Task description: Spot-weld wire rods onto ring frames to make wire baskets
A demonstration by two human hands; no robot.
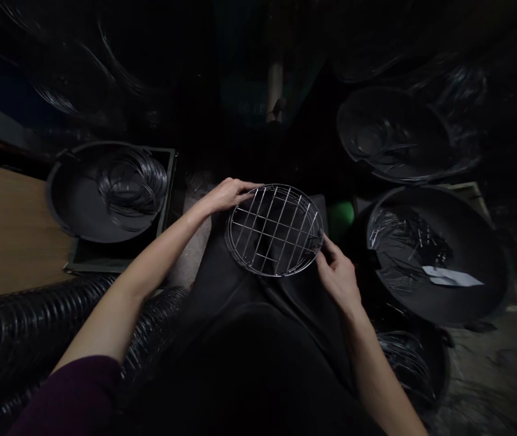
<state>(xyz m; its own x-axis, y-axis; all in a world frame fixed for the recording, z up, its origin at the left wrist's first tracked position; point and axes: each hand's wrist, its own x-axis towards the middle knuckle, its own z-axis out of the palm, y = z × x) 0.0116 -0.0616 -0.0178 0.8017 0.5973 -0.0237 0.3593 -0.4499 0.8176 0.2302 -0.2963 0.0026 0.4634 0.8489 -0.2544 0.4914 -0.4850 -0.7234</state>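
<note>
From the head camera, a round wire rack (274, 230) with a grid of crossing rods is held between both hands over the person's lap, above a dark apron (240, 315). It tilts a little, with the far edge raised. The left hand (226, 195) lies curled on the rack's far-left rim, fingers closed over the outer ring. The right hand (340, 275) grips the near-right rim, thumb and fingertips pinched on the wire, so both hands are closed on the rack, one at each side. At the left, a dark basin (72, 206) sits in a shallow crate (117, 260) just beside the right edge of a wooden surface (8, 230), and a loose pile of wire rings (131, 181) lies in the basin's far side. Below the crate, a long row of stacked rings (13, 327) runs along the near edge of the surface towards the lap. At the right, a larger basin (467, 303) holds short wire pieces and a white paper slip (451, 277). Another basin (395, 133) stands behind it, with a green object (342, 213) between the rack and these basins — too dim to identify.
</note>
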